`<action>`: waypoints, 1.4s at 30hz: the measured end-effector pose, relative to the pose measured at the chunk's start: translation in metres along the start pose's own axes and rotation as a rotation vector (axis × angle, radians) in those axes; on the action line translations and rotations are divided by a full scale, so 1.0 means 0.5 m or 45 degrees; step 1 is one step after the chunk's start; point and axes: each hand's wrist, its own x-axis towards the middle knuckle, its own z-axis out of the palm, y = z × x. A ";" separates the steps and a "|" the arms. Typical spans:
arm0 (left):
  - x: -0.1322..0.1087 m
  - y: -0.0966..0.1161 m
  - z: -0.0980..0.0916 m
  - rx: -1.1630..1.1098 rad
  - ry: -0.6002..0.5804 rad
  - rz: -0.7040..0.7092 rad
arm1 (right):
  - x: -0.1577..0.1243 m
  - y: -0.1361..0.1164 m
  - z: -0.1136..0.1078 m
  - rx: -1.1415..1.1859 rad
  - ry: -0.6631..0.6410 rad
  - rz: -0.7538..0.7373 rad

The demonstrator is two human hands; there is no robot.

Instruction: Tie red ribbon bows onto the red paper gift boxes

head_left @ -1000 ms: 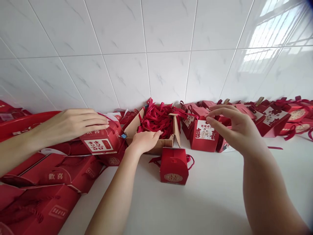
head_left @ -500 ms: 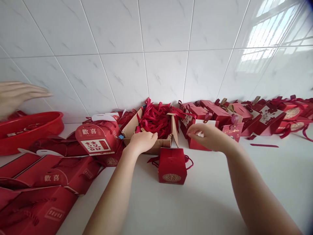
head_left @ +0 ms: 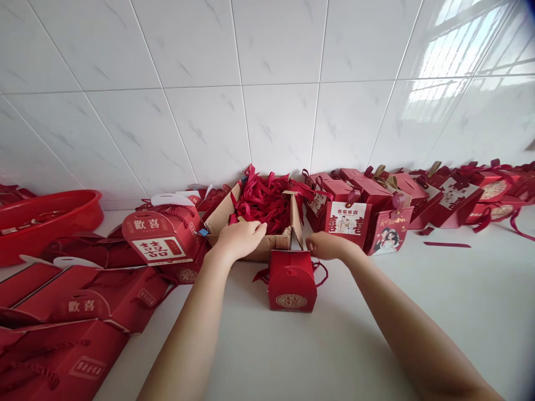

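My left hand (head_left: 241, 240) is closed at the front left rim of a cardboard box (head_left: 267, 248); what its curled fingers hold, if anything, is hidden. Heaped inside that box are dark red ribbons (head_left: 264, 197). At the box's front right corner, close to a torn upright flap, my right hand (head_left: 328, 245) is curled shut, its fingertips out of sight. Between my forearms a small red gift box (head_left: 292, 281) with a round gold emblem and cord loops at its sides stands upright on the white counter (head_left: 334, 345).
Red gift boxes (head_left: 159, 234) with cord handles crowd the left, beside a red plastic basin (head_left: 50, 223). Along the tiled wall (head_left: 280, 122) on the right stand several ribbon-topped red boxes (head_left: 346, 223). A loose ribbon strip (head_left: 447, 244) lies in front of them.
My right hand has moved left and down to the cardboard box's corner, uncovering a printed gift box. Another hand over the basin at far left has left the view. My left hand stays put.
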 end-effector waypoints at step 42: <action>-0.153 0.144 -0.016 0.239 -0.275 0.448 | -0.210 -0.013 -0.171 1.668 1.164 -0.412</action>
